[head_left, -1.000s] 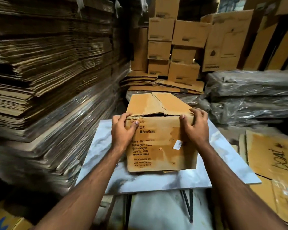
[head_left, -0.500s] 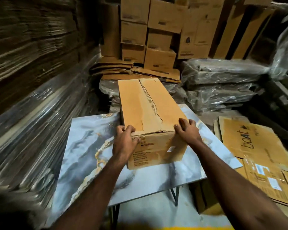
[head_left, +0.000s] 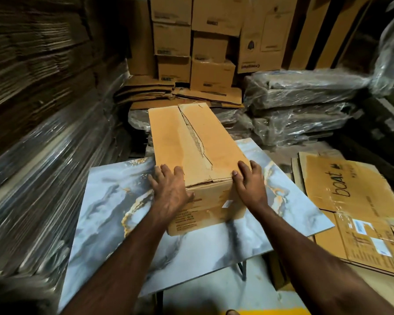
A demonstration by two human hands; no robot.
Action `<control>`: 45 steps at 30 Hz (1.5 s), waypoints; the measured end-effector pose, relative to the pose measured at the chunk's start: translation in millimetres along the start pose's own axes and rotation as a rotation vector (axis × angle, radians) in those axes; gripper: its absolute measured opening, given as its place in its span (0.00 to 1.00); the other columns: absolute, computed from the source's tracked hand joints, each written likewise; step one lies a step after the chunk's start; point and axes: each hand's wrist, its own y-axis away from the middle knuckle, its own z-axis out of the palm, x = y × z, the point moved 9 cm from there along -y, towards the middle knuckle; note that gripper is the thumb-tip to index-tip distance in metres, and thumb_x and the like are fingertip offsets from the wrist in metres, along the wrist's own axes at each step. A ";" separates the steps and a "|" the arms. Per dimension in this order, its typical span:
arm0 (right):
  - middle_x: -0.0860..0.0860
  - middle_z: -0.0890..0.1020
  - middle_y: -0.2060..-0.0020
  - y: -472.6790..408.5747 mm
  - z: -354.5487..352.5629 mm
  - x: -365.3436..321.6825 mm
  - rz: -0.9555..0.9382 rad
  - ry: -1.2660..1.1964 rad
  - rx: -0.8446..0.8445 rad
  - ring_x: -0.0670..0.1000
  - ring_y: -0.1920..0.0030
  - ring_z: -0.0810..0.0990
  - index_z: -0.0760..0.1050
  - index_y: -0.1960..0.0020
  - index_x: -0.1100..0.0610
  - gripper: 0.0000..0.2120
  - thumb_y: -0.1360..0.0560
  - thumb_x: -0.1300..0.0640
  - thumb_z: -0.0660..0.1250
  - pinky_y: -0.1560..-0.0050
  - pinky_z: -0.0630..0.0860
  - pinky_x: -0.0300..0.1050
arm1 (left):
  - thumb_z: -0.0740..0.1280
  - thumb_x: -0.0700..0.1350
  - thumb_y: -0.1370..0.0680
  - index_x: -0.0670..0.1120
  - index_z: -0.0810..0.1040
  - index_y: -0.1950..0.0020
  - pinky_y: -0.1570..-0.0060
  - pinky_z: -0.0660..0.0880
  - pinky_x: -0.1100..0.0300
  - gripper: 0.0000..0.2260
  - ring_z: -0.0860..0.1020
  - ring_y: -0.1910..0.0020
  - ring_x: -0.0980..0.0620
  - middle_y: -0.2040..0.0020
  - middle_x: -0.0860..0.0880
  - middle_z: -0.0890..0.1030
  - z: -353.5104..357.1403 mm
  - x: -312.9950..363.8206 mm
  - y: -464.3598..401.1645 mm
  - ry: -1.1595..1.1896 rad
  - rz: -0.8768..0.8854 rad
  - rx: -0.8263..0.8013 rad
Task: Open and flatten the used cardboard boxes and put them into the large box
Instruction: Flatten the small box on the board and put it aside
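A long closed cardboard box lies on a marble-patterned table, its torn top seam running away from me. My left hand presses on the box's near left corner, fingers straight and spread along the side, thumb on the printed front face. My right hand holds the near right corner, its thumb hooked over the top edge. I cannot tell which box here is the large one.
Flattened cardboard printed "boat" lies to the right of the table. Tall stacks of flat cardboard wall off the left. Stacked boxes and plastic-wrapped bundles stand behind the table.
My view has tilted down and moved in closer. My left hand's fingers have uncurled from the top front edge and spread along the left side. My right hand has shifted to the right corner.
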 end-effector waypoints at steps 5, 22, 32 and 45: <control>0.52 0.70 0.29 4.3 -11.4 20.5 0.088 -0.272 0.112 0.52 0.34 0.71 0.57 0.21 0.55 0.30 0.19 0.41 0.52 0.34 0.68 0.50 | 0.69 0.67 0.29 0.53 0.38 0.19 0.29 0.31 0.34 0.52 0.27 0.25 0.38 0.23 0.39 0.30 16.5 52.9 -2.4 -0.093 0.203 -0.158; 0.60 0.78 0.42 49.4 70.7 133.1 0.916 -0.801 -0.352 0.59 0.44 0.77 0.71 0.34 0.61 0.39 0.20 0.31 0.39 0.40 0.73 0.54 | 0.54 0.77 0.28 0.60 0.36 0.21 0.25 0.43 0.35 0.45 0.44 0.20 0.40 0.19 0.42 0.43 38.8 64.1 -39.7 -0.073 0.205 -0.087; 0.56 0.79 0.39 43.7 104.6 54.3 0.890 -1.195 -0.406 0.59 0.41 0.80 0.72 0.32 0.51 0.38 0.22 0.28 0.38 0.41 0.78 0.61 | 0.53 0.73 0.25 0.56 0.53 0.19 0.25 0.57 0.45 0.39 0.58 0.22 0.45 0.20 0.45 0.58 -4.7 -32.7 -4.6 0.169 0.024 0.209; 0.45 0.78 0.37 -25.1 70.8 -81.5 0.545 -1.208 -0.433 0.47 0.33 0.73 0.75 0.32 0.46 0.38 0.23 0.27 0.38 0.35 0.68 0.55 | 0.53 0.75 0.30 0.47 0.65 0.30 0.35 0.71 0.42 0.40 0.74 0.35 0.41 0.34 0.44 0.76 -2.7 -121.7 18.2 0.869 -0.459 0.424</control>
